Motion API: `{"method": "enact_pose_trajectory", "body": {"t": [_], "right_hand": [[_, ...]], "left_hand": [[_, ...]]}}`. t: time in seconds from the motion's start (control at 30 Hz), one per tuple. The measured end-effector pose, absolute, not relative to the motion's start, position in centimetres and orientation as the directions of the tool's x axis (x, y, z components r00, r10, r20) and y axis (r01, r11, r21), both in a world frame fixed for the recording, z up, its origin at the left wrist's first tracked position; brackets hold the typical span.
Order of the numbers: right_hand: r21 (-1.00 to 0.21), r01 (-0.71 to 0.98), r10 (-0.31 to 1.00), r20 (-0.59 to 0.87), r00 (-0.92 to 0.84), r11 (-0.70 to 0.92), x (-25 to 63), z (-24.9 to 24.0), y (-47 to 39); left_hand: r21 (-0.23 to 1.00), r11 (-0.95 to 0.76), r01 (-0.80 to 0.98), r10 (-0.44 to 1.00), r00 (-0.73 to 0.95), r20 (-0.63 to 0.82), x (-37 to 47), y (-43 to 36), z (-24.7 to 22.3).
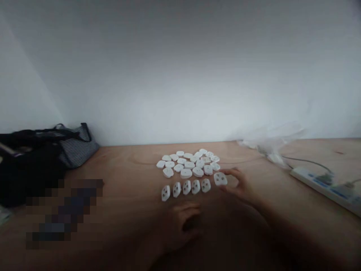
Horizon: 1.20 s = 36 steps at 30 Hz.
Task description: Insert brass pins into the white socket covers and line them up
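Note:
My right hand (241, 188) pinches a white socket adapter (220, 179) with dark holes in its face, between thumb and fingers at the right end of a row. Several similar adapters (186, 187) stand in that row on the wooden table, tilted with their holed faces toward me. Below the row is my left hand (186, 218), dim and blurred. Its fingers are loosely curved, with a gap to the thumb and nothing seen between them. Behind the row lies a cluster of more white adapters (189, 165), close together and turned various ways.
A white power strip (324, 186) with plugs and cables lies at the right. Near the wall is a crumpled clear plastic bag (270, 143). A black bag (34, 165) and a striped bag (77, 146) sit at the left, with a pixelated patch in front on the wooden table (126, 195).

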State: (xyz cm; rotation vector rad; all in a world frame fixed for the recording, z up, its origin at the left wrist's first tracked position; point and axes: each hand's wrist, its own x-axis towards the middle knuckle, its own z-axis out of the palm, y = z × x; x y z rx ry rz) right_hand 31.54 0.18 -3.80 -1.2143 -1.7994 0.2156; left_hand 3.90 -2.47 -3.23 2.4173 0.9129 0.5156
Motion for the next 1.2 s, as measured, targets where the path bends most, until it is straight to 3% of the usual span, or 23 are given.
{"method": "enact_pose_trajectory", "body": {"t": [0.23,0.47,0.57,0.67,0.8,0.97,1.2], "right_hand": [[-0.358,0.833,0.86,0.448,-0.244,0.422,32.0,-5.2,1.5],[-0.291,0.857,0.873,0.38,-0.305,0.426,31.0,-5.4,1.6],[-0.288,0.86,0.862,0.422,-0.279,0.42,31.2,-5.6,1.6],[-0.313,0.847,0.799,0.568,-0.197,0.431,31.2,-5.5,1.0],[-0.309,0.763,0.695,0.676,-0.244,0.568,30.1,-4.9,-1.3],[-0.362,0.567,0.672,0.418,-0.611,0.74,28.0,-4.4,-4.3],[-0.383,0.564,0.66,0.188,-0.727,0.731,27.3,-3.7,-4.2]], "left_hand": [[0.515,-0.678,0.525,0.654,0.751,0.096,3.9,-2.4,-2.7],[0.519,-0.674,0.526,0.661,0.743,0.105,3.8,-2.3,-2.9],[0.522,-0.679,0.515,0.652,0.751,0.107,3.8,-2.3,-2.9],[0.527,-0.686,0.502,0.643,0.757,0.115,3.8,-2.3,-2.8],[0.481,-0.712,0.511,0.631,0.767,0.119,3.5,-2.6,-2.8],[0.411,-0.708,0.575,0.659,0.747,0.091,2.6,-3.3,-2.8],[0.375,-0.682,0.628,0.689,0.724,0.042,1.8,-3.5,-2.7]]}}
